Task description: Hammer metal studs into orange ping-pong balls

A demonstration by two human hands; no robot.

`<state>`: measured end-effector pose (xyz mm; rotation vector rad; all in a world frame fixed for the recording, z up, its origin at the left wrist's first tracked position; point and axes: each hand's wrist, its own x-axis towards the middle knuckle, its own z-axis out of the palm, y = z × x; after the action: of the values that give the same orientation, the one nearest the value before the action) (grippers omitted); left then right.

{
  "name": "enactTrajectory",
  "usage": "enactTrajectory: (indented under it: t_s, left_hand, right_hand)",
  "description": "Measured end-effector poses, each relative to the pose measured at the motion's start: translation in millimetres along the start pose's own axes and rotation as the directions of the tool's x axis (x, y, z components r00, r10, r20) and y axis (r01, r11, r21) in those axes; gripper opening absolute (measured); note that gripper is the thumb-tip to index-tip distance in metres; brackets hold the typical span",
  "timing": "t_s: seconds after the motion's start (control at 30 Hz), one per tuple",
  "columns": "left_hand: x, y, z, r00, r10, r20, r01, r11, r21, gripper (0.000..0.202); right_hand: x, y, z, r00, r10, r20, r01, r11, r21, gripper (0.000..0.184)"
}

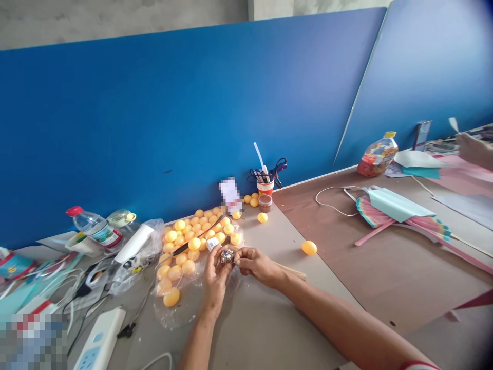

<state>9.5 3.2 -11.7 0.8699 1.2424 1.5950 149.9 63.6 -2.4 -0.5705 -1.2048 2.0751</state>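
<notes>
A small, shiny, dark-silver rounded thing (227,256) is held up between both hands; its exact kind does not show. My left hand (215,280) grips it from the left with fingers and thumb. From the right, the fingertips of my right hand (257,264) pinch at its edge. Just beyond lie several orange balls (188,267), like ping-pong balls, in and on a clear plastic bag (167,316). Across the balls lies a tool with a dark handle (181,250) and a cord. A small white box (212,243) sits close to my left fingertips.
A power strip (100,339) and cables lie at left, near a red-capped bottle (96,226). By the blue partition (185,113) stands a cup of pens (265,187). A loose orange ball (309,247) and folded pastel paper (400,203) lie rightward. Another person's hand (475,150) shows far right.
</notes>
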Motion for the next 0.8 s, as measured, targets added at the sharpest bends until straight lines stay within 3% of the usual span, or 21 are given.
enactTrajectory:
  t_s: [0.37, 0.57, 0.8]
  left_hand:
    - [-2.3, 2.5, 3.0, 0.997, -0.052, 0.065, 0.055, 0.997, -0.047, 0.039]
    - [-2.1, 2.8, 1.1, 0.997, -0.062, 0.052, 0.064, 0.997, -0.051, 0.05]
    - [-4.0, 6.1, 3.5, 0.995, -0.074, 0.069, 0.08, 0.994, -0.079, 0.046]
  right_hand:
    - [1.1, 0.8, -0.3, 1.0, 0.0, 0.0, 0.0, 0.999, 0.037, 0.028]
    - [2.2, 2.7, -1.2, 1.0, -0.013, -0.011, 0.013, 0.999, 0.034, 0.027]
    - [2.4, 2.8, -1.7, 0.999, -0.024, -0.026, 0.024, 1.0, -0.018, 0.027]
